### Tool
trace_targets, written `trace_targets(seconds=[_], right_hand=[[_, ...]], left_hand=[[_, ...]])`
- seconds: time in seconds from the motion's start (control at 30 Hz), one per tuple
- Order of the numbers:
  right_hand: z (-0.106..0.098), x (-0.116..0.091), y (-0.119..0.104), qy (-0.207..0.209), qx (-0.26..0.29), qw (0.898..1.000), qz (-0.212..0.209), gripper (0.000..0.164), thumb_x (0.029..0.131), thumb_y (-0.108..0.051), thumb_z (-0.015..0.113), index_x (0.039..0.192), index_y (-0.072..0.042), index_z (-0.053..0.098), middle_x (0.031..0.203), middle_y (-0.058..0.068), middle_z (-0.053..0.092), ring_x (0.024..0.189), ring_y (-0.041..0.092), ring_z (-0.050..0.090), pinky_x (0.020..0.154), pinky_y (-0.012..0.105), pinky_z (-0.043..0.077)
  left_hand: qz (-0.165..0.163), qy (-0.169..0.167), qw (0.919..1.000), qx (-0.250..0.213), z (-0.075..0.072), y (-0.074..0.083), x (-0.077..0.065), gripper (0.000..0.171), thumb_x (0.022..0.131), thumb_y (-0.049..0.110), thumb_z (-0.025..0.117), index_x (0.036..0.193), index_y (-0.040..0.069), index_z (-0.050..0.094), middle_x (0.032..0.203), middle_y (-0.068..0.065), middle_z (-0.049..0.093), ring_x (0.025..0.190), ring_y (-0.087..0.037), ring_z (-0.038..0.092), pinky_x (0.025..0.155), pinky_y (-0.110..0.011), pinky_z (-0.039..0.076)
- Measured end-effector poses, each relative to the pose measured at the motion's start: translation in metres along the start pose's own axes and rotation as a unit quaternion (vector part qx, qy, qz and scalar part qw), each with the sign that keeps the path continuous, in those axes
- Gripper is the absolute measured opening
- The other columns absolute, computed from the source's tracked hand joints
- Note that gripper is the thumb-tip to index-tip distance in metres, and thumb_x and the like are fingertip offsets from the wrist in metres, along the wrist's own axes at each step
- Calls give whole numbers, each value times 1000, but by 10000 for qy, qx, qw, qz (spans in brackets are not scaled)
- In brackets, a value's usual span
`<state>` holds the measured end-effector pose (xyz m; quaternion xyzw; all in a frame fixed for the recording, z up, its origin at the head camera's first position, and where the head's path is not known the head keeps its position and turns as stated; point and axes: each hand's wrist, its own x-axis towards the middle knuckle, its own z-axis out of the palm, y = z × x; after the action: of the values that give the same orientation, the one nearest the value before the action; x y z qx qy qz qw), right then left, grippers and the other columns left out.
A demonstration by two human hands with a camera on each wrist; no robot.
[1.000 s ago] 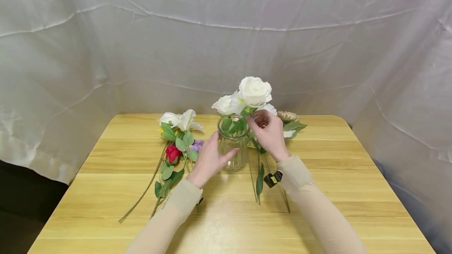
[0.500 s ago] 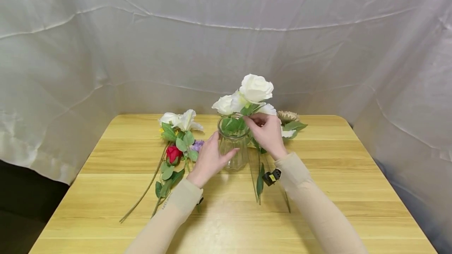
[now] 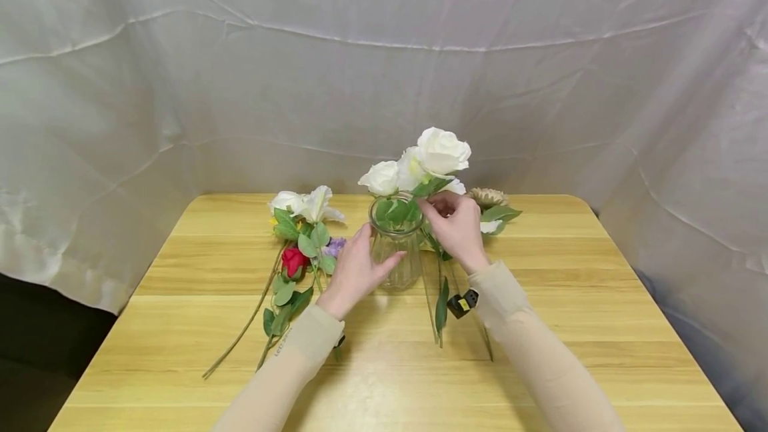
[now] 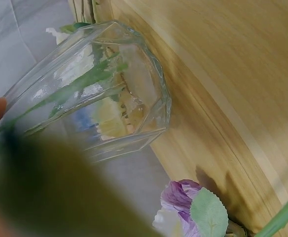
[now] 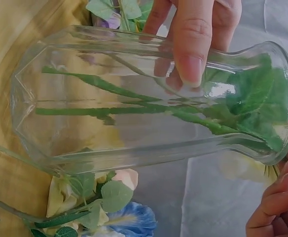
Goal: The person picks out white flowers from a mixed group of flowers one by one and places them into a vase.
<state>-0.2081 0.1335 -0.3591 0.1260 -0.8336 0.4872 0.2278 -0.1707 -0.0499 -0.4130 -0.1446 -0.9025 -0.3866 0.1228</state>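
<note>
Left hand (image 3: 354, 265): fingers and thumb curve round the mid-body of a clear faceted glass vase (image 3: 396, 244). Right hand (image 3: 459, 229): thumb and forefinger meet at the vase's rim, apparently pinching the green stem of a large white rose (image 3: 443, 151).

Vase, judged: rigid, slippery, breakable; best held round the body. Rose, judged: light, petals soft; best held by the stem.

Appearance: vase flares at the mouth, green stems inside, standing between the hands on the pale wood-grain tabletop (image 3: 384, 379). Rose shows layered petals, above the right hand.
</note>
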Motion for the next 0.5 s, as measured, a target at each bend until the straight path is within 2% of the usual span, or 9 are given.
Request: trace_targets(seconds=[0.17, 0.5], right_hand=[[0, 0, 0, 38, 56, 9999, 74, 18, 85, -22, 70, 76, -6, 69, 63, 4, 63, 54, 16, 56, 51, 26, 47], [-1, -1, 3, -390, 135, 9972, 617, 21, 86, -27, 68, 81, -7, 66, 66, 6, 63, 57, 20, 55, 49, 26, 44]], left_hand=[[22, -1, 10000, -4, 0, 0, 0, 70, 81, 44, 71, 135, 7, 45, 127, -11, 58, 114, -28, 56, 99, -41, 46], [28, -1, 10000, -18, 0, -1, 0, 69, 81, 44, 71, 134, 7, 45, 127, -10, 58, 115, -27, 55, 100, -40, 45]])
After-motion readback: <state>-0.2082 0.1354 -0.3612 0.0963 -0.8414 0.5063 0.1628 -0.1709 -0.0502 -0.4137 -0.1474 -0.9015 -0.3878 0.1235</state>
